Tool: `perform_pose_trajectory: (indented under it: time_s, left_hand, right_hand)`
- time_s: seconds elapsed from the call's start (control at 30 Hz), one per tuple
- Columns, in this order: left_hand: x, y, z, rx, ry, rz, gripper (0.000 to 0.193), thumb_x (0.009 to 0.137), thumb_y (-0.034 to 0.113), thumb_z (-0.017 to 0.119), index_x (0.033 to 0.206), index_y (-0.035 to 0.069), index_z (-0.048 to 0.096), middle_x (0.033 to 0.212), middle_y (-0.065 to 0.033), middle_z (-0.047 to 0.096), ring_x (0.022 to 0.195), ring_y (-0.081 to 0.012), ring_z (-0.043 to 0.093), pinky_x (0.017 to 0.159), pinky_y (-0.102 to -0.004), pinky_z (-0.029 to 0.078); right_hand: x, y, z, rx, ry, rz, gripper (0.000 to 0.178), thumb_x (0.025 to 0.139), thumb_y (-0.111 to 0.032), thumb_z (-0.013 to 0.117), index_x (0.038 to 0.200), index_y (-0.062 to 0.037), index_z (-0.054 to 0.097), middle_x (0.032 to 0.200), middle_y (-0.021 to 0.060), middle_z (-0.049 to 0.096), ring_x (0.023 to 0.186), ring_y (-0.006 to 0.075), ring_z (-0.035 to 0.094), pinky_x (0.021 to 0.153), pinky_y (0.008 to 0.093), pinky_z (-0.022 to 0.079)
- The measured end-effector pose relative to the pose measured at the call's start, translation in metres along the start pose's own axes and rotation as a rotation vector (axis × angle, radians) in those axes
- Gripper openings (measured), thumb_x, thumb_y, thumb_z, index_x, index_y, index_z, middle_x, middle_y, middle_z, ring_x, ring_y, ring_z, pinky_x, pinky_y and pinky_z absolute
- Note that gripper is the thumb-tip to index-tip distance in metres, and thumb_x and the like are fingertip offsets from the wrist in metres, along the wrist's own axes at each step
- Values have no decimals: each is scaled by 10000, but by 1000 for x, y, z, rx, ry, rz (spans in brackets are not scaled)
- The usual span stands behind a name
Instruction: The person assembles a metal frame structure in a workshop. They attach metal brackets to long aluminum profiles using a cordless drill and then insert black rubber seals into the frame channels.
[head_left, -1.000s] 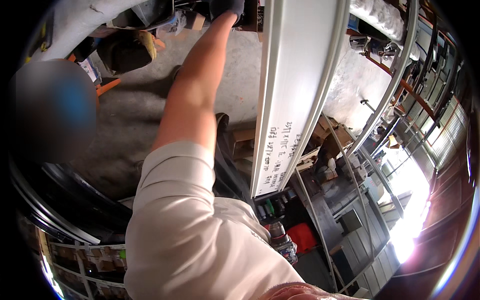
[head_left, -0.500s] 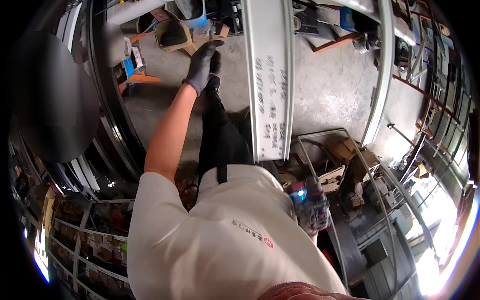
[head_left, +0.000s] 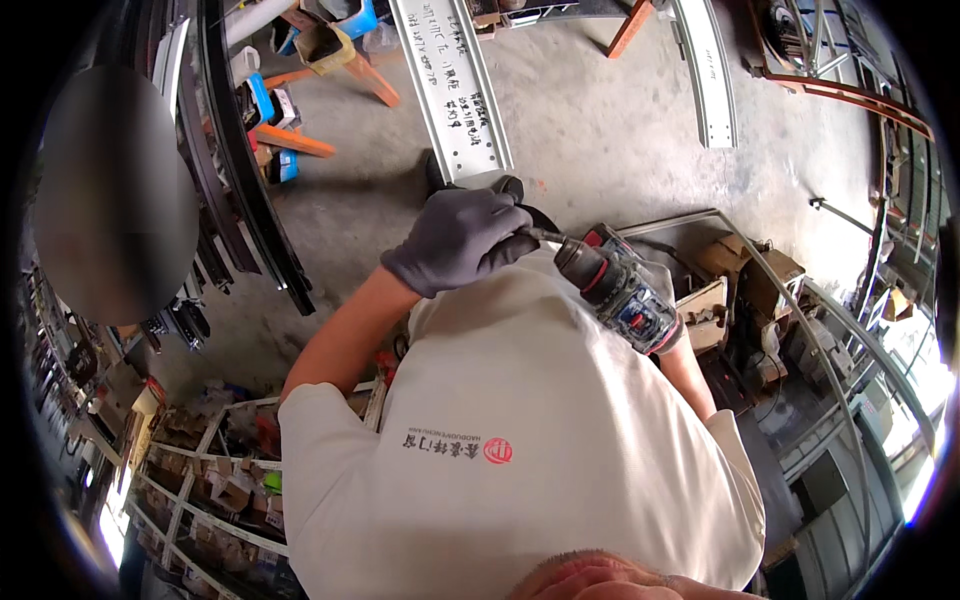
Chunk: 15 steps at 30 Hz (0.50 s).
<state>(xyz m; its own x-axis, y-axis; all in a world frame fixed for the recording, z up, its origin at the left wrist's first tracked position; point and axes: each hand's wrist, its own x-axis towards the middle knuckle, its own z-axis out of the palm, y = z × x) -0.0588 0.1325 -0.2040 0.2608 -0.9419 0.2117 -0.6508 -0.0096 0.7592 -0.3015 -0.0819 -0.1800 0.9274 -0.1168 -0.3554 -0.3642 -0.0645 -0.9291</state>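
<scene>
My left hand [head_left: 462, 238], in a dark grey glove, is closed with its fingertips around the end of a thin drill bit [head_left: 547, 236]. The bit sits in the chuck of a black and red cordless drill [head_left: 625, 298], which is held across my front and points to the left. My right hand [head_left: 677, 350] grips the drill from behind; its fingers are mostly hidden by the drill body. Just beyond my left hand, a white metal channel [head_left: 455, 90] with handwriting and small holes ends near my shoes.
Another white channel [head_left: 708, 75] stands out at the far right. Dark long profiles [head_left: 235, 150] line the left side, near orange trestle legs [head_left: 295, 140]. A metal frame [head_left: 770, 275] and cardboard boxes [head_left: 775, 280] are on the right. Shelves with boxes [head_left: 215, 490] lie at lower left.
My left hand has come back from beyond the body to the drill bit and closed on it. The drill has risen toward the middle of my front. The channel now appears farther away and left.
</scene>
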Motion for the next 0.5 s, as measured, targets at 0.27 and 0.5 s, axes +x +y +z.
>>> perform_pose_trajectory:
  time_s: [0.27, 0.5]
  left_hand:
    - [-2, 41, -19, 248, -56, 205, 281, 854, 357, 749, 962, 108, 676, 820, -38, 625, 724, -246, 644, 624, -386, 515]
    - [9, 66, -38, 390, -106, 426, 239, 830, 357, 694, 876, 132, 626, 786, -21, 600, 713, -202, 641, 585, -365, 512]
  right_hand:
    - [-36, 0, 1, -282, 50, -235, 543, 811, -286, 789, 1246, 12, 662, 1032, 142, 708, 873, 335, 665, 857, 416, 529]
    - [-33, -2, 16, -369, 65, -380, 476, 779, -229, 792, 1195, -31, 675, 1032, 142, 708, 903, 350, 676, 865, 436, 549]
